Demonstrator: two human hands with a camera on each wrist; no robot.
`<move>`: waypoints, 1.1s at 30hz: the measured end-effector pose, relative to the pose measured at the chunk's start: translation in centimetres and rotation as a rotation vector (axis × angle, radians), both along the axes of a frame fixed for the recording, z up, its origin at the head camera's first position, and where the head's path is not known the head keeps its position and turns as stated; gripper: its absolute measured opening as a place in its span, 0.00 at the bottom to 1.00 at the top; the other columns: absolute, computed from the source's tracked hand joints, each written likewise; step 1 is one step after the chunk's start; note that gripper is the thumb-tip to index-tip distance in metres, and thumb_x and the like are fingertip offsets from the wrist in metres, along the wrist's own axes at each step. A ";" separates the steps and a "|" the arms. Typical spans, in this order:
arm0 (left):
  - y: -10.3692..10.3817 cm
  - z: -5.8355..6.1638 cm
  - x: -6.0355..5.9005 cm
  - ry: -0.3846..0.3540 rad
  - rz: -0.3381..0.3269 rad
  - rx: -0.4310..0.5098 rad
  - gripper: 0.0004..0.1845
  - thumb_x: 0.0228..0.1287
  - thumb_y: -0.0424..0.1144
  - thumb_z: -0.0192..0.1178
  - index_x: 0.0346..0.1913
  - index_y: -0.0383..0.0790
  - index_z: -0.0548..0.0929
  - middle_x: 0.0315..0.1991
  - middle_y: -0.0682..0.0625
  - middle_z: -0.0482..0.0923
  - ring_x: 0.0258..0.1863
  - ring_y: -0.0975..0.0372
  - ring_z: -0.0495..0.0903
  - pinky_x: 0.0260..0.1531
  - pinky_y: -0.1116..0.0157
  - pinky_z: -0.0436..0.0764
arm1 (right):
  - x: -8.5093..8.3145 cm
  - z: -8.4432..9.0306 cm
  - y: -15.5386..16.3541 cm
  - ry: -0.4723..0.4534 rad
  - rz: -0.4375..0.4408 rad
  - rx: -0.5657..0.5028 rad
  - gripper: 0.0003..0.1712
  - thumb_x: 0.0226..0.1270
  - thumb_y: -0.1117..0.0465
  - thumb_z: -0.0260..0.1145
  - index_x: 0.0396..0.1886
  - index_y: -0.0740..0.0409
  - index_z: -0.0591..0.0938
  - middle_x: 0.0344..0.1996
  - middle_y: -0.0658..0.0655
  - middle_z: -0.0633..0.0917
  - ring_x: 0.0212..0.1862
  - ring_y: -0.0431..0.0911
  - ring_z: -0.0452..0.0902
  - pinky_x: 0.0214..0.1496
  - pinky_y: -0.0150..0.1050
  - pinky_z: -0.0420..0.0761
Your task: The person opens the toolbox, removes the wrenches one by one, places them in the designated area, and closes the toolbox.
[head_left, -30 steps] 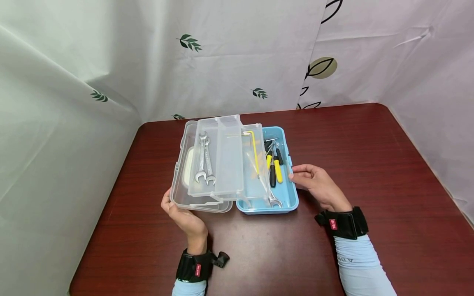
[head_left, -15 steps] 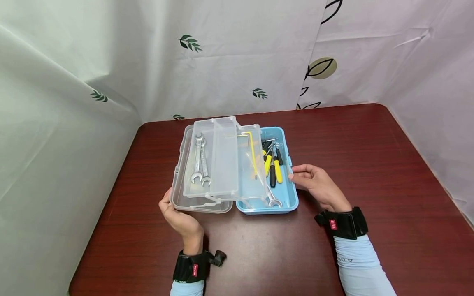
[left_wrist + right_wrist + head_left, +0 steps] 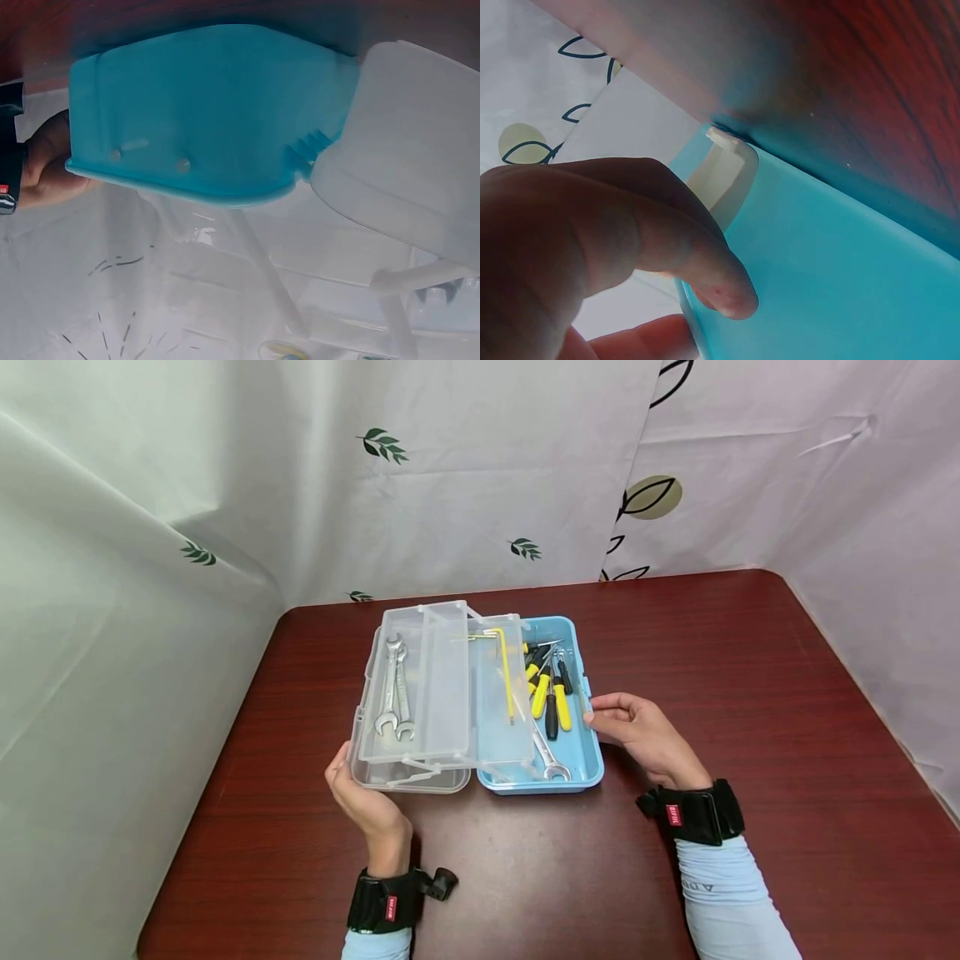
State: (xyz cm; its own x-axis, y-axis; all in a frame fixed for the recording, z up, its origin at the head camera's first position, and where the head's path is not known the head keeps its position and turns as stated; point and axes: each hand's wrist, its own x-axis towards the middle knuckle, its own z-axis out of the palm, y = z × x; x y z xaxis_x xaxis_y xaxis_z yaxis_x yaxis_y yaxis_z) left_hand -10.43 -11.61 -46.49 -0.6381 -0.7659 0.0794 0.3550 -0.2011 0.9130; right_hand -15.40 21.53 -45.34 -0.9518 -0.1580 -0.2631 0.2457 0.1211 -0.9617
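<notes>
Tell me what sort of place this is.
Probably a staged recording booth, not a workshop: leaf-printed curtains enclose a reddish wooden table bearing only a blue toolbox, and black camera bands ring both wrists.

The toolbox [image 3: 581,760] is light blue with a clear lid [image 3: 367,760]. Screwdrivers [image 3: 551,697] are yellow and black, the table [image 3: 750,693] dark red-brown, the curtain [image 3: 487,468] white with green leaves.

Clear tray [image 3: 442,689] overhangs left half of blue box [image 3: 581,777]; right half open from above; table [image 3: 750,693] right bare.
</notes>
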 end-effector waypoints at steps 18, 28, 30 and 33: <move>-0.5 0.0 -0.2 -0.096 -0.046 0.084 0.24 0.78 0.41 0.36 0.62 0.29 0.74 0.50 0.46 0.80 0.49 0.59 0.80 0.47 0.66 0.79 | 0.0 0.0 0.0 0.006 -0.002 0.007 0.30 0.75 0.58 0.69 0.65 0.74 0.71 0.55 0.71 0.83 0.51 0.47 0.85 0.51 0.31 0.84; -0.6 -0.1 -0.2 -0.109 -0.069 0.087 0.21 0.79 0.40 0.36 0.59 0.34 0.76 0.51 0.47 0.82 0.50 0.59 0.81 0.48 0.65 0.80 | 0.0 -0.1 0.0 0.003 -0.003 0.008 0.30 0.75 0.58 0.69 0.66 0.74 0.71 0.55 0.71 0.83 0.51 0.45 0.85 0.51 0.31 0.84; -0.7 -0.1 -0.2 -0.107 -0.078 0.089 0.21 0.79 0.40 0.35 0.59 0.34 0.76 0.50 0.47 0.83 0.49 0.60 0.82 0.46 0.65 0.81 | 0.0 -0.1 0.0 0.003 -0.002 0.008 0.30 0.75 0.58 0.69 0.66 0.74 0.71 0.55 0.71 0.83 0.51 0.45 0.85 0.51 0.31 0.84; -0.8 -0.2 -0.2 -0.105 -0.092 0.093 0.22 0.79 0.39 0.36 0.57 0.33 0.80 0.47 0.47 0.85 0.45 0.60 0.83 0.42 0.66 0.82 | 0.0 -0.1 0.0 0.000 -0.003 0.007 0.30 0.75 0.58 0.69 0.66 0.74 0.71 0.55 0.71 0.83 0.51 0.46 0.85 0.51 0.32 0.84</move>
State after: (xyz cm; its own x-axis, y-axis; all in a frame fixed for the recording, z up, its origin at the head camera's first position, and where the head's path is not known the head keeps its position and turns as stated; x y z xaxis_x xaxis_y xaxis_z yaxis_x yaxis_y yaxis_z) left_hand -10.64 -12.42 -46.66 -0.7070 -0.7047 -0.0601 0.2347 -0.3140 0.9200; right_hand -15.44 21.53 -45.43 -0.9523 -0.1530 -0.2642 0.2460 0.1275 -0.9608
